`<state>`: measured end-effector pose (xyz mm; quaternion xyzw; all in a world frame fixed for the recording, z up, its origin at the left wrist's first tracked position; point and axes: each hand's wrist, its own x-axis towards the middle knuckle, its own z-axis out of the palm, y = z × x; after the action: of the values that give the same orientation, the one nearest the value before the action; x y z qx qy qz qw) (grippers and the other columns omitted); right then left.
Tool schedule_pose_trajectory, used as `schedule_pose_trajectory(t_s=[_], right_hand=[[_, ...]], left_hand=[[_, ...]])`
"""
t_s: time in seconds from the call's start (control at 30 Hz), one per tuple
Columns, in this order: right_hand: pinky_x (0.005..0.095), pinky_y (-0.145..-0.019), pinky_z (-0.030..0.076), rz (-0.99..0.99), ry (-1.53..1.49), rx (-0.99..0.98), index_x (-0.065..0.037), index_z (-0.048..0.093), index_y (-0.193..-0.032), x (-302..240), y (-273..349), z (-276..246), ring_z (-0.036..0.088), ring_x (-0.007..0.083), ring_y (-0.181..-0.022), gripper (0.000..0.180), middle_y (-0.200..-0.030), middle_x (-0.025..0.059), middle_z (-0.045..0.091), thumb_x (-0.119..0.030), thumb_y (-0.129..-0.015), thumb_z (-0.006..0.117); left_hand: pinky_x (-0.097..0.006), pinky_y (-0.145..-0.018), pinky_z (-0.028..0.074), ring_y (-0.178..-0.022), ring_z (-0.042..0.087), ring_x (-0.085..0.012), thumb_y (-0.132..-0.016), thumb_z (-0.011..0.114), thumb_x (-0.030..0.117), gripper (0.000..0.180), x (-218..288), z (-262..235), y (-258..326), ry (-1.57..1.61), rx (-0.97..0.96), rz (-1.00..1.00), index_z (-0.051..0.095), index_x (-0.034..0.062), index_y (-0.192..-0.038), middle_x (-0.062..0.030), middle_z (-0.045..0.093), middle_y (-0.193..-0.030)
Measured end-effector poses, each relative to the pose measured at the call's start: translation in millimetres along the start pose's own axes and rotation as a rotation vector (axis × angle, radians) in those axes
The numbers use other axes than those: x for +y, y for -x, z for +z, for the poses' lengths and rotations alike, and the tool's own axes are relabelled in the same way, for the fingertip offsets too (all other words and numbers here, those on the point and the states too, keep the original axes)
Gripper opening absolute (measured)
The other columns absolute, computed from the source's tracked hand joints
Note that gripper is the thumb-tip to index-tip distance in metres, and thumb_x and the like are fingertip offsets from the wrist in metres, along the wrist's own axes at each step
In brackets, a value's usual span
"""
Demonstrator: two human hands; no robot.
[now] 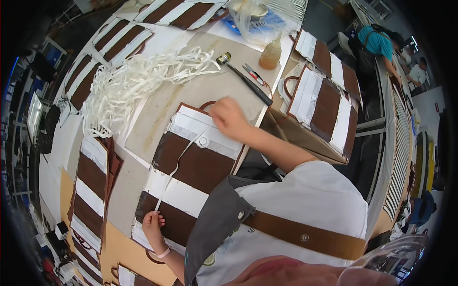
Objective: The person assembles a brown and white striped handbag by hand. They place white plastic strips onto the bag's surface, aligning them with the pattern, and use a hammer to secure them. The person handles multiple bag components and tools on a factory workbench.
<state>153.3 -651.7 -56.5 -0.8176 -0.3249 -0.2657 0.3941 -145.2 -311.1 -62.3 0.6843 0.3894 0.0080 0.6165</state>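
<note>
A brown and white striped bag piece [193, 157] with a round white disc on it lies flat on the work table. My left hand [153, 227] is closed over its lower part, pinching the end of a narrow white strip [173, 172]. From there the strip runs loosely up across the piece to near the disc. Over the piece's upper edge, beside a brown loop handle [206, 105], is my right hand [228, 118]. It is curled and slightly blurred; what its fingers hold, if anything, cannot be made out.
A heap of white strips [129, 86] covers the table beyond. Near it lie a hammer [245, 78], red-handled snips [254, 74] and an amber glue bottle [270, 55]. More striped bag pieces [90, 176] line the left; another bag [320, 107] stands at right. A co-worker [377, 43] bends over a farther bench.
</note>
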Motion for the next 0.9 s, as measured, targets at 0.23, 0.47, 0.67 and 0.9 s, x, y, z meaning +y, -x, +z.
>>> schedule_pose_trajectory(t_s=[0.23, 0.47, 0.67, 0.9], right_hand=[[0.0387, -0.082, 0.048, 0.674, 0.060, 0.627, 0.001, 0.064, -0.093, 145, -55, -140, 0.061, 0.0292, -0.090, 0.010, -0.090, 0.0155, 0.065, -0.006, -0.089, 0.057], [0.0431, -0.093, 0.049, 0.345, 0.936, 0.056, -0.003, 0.072, -0.086, 267, -5, -178, 0.062, 0.0348, -0.105, 0.017, -0.104, 0.0166, 0.069, -0.012, -0.083, 0.057], [0.0498, -0.094, 0.047, 0.858, 1.214, -0.099, -0.010, 0.073, -0.091, 287, 9, -174, 0.063, 0.0310, -0.107, 0.018, -0.106, 0.0103, 0.070, -0.013, -0.085, 0.056], [0.0526, -0.093, 0.045, 0.739, 1.160, -0.200, -0.011, 0.072, -0.088, 261, 9, -162, 0.064, 0.0271, -0.100, 0.016, -0.100, 0.0057, 0.070, -0.013, -0.084, 0.057]], left_hand=[[-0.021, -0.057, 0.048, -0.061, 0.058, -0.0081, -0.099, 0.062, 0.020, 0.018, -1, -4, 0, -0.007, -0.012, -0.041, 0.067, 0.0037, -0.096, -0.0022, 0.064, -0.075], [-0.020, -0.056, 0.049, -0.059, 0.059, -0.0082, -0.099, 0.062, 0.020, 0.016, 2, -4, -7, 0.021, -0.029, -0.071, 0.067, 0.0045, -0.097, -0.0021, 0.064, -0.074], [-0.021, -0.054, 0.050, -0.058, 0.060, -0.0087, -0.099, 0.062, 0.020, 0.016, 2, -8, -10, 0.028, -0.023, -0.103, 0.066, 0.0048, -0.097, -0.0031, 0.065, -0.074], [-0.021, -0.056, 0.050, -0.059, 0.060, -0.0088, -0.099, 0.063, 0.020, 0.016, 5, -10, -8, 0.018, -0.021, -0.118, 0.066, 0.0046, -0.099, -0.0030, 0.066, -0.075]])
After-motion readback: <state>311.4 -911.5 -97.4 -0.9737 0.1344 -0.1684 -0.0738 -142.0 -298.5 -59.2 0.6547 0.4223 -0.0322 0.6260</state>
